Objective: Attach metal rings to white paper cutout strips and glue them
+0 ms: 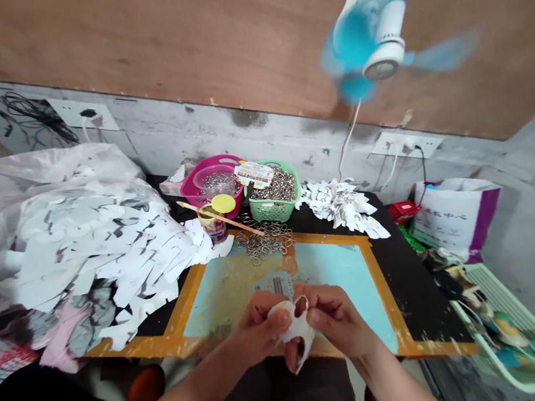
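Note:
Above the table's near edge, my left hand (260, 317) pinches a white cut piece of sheet material (302, 333), which is bent and has a dark opening in it. The fingers of my right hand (337, 315) are closed at the upper right of the piece, on a thin metal ring (302, 302). Part of the ring is hidden by the fingers. Beyond my hands, several loose metal rings (266, 240) lie heaped on the table. A wooden stick (231, 221) rests across an open can (214, 226) beside them.
A large heap of white cut pieces (98, 237) covers the left side. A pink basket (190, 183) and a green basket (273, 209) hold metal parts. More white pieces (340, 203) lie at the back right. A blue fan (358, 35) spins above; a pale green crate (503, 287) stands right.

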Motion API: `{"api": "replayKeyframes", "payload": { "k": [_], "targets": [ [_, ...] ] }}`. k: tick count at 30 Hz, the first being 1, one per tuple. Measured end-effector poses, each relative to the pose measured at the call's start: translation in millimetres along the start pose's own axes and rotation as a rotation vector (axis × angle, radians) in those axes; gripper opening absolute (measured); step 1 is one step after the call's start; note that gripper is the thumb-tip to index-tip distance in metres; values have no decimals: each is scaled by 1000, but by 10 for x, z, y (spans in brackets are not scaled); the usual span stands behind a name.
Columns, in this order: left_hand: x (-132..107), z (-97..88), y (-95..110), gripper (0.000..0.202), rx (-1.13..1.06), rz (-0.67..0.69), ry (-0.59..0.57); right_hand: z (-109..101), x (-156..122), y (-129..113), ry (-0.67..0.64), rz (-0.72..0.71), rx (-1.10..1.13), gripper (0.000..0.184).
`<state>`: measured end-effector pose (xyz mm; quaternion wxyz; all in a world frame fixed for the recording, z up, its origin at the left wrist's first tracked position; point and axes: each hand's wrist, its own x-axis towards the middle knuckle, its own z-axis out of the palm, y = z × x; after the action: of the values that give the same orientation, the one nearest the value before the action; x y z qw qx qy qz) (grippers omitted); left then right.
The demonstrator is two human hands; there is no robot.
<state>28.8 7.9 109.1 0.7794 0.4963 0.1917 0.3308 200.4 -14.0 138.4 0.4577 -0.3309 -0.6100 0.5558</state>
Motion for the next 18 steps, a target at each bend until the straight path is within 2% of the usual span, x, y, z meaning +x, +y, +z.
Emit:
{"api": "replayKeyframes", "payload": {
  "k": [5,7,10,12,15,18],
  "targets": [
    [-2,45,-277,58,-183,-1,121,126,-46,294,108,16,160,43],
    [43,3,-314,57,-191,-15,175,105,-45,353,126,46,173,42],
    [105,-84,-266,55,-160,-37,278,32,-41,352,156,92,95,40],
    [117,-129,-181,54,-56,-36,236,-5,-43,332,162,114,30,40],
    [96,-150,-59,51,107,-25,74,-17,-49,320,152,135,40,41],
    [88,-161,-30,53,67,-26,54,-38,-40,296,100,156,96,46]
  ]
}}
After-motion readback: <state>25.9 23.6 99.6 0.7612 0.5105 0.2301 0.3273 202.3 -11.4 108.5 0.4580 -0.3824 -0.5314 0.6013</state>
